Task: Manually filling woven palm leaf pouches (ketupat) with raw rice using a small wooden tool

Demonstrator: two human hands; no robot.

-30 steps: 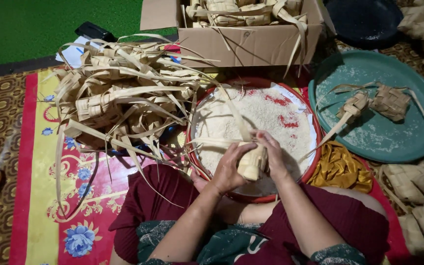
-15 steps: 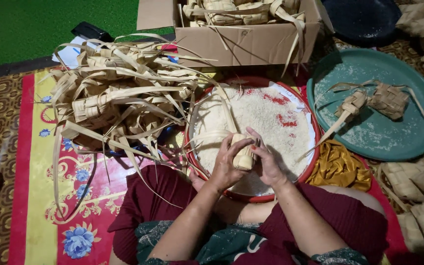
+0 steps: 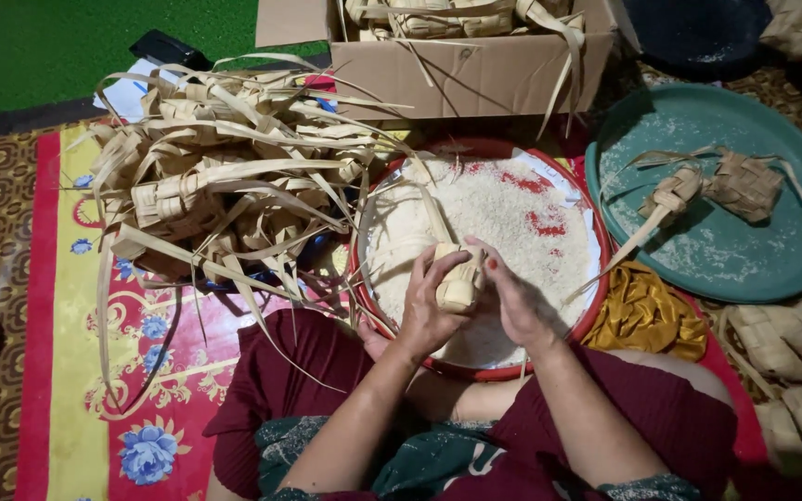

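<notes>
One cardboard box, one dark flat device

An open brown cardboard box stands at the top centre, beyond the rice tray, filled with woven leaf pouches. At top left, a small black flat device lies on the green floor, its face unreadable.

Two hands are in view, the left hand and the right hand, and between them they hold one woven leaf pouch. One round red tray of white rice sits below them. One teal tray lies to the side, with two woven pouches on it. One cardboard box stands behind, holding several more pouches, too overlapped to count. One heap of empty leaf casings lies beside the rice, too tangled to count. One yellow cloth is bunched by the red tray, and one dark bowl stands at the back.
</notes>
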